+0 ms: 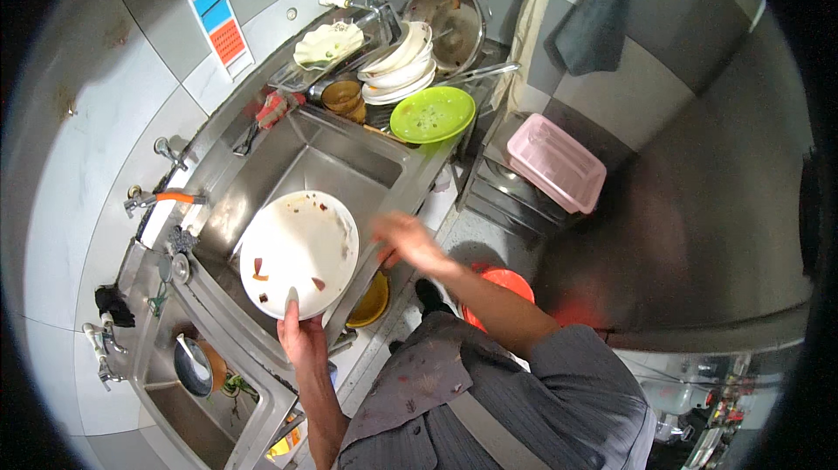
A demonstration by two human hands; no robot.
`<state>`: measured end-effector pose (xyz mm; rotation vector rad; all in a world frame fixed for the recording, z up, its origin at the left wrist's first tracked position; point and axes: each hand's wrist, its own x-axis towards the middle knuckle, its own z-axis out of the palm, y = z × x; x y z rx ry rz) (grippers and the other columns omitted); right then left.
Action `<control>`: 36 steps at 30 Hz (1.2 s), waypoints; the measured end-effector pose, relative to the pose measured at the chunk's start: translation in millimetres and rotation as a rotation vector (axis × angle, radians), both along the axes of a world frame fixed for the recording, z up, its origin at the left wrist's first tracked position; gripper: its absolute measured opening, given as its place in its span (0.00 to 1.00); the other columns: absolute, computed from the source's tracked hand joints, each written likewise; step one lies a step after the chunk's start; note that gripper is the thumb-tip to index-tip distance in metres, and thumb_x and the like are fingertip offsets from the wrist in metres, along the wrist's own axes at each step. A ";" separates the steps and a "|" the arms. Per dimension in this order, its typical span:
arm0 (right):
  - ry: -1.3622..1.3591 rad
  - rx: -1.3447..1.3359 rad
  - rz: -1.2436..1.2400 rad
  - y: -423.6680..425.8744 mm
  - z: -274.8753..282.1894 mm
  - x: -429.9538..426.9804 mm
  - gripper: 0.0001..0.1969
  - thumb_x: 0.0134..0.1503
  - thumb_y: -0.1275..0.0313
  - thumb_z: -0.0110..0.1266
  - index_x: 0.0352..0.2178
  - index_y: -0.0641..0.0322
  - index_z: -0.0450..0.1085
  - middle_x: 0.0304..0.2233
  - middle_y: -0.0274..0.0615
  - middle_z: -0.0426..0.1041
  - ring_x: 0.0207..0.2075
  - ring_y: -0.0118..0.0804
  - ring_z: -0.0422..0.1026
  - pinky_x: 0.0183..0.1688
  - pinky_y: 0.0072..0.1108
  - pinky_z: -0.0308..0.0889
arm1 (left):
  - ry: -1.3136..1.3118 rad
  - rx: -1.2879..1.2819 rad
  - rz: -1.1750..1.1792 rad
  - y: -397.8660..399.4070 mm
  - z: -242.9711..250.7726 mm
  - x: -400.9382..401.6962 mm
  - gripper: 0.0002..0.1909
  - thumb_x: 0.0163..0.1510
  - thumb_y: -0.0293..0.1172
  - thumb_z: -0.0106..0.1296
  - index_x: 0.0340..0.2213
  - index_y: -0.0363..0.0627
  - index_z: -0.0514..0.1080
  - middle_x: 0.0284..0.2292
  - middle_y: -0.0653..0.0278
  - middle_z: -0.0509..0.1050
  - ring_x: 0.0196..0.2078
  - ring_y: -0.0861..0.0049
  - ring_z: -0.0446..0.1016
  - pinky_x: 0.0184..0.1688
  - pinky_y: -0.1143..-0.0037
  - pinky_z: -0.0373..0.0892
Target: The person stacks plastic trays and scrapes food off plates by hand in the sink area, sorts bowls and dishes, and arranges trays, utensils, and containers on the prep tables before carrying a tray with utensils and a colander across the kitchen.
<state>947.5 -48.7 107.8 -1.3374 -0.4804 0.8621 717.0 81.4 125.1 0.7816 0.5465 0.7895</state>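
Note:
My left hand (302, 334) grips the near rim of a round white plate (298, 241), thumb on top, above a steel sink basin (314, 172). Dark food scraps and a few reddish-brown pieces cling to the plate's surface. Blurred by motion, my right hand (407, 241) is to the right of the plate, apart from it, over the sink's front edge. Its fingers look partly curled, and whether anything is in them cannot be made out.
Beyond the basin are stacked white dishes (398, 67), a green plate (432, 114), brown bowls (344, 100) and a large steel pot (448, 28). A second basin (196, 417) holds a pan (196, 366). A pink basket (558, 162) tops a rack; a red bucket (507, 287) stands below my right arm.

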 end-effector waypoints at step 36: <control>-0.171 -0.159 -1.039 -232.1 29.5 294.3 0.09 0.56 0.78 0.44 0.36 0.72 0.69 0.20 0.39 0.70 0.13 0.25 0.66 0.14 0.15 0.58 | 0.120 -0.003 -0.028 46.2 31.4 143.6 0.31 0.55 0.33 0.49 0.58 0.37 0.56 0.54 0.55 0.67 0.56 0.63 0.67 0.59 0.64 0.64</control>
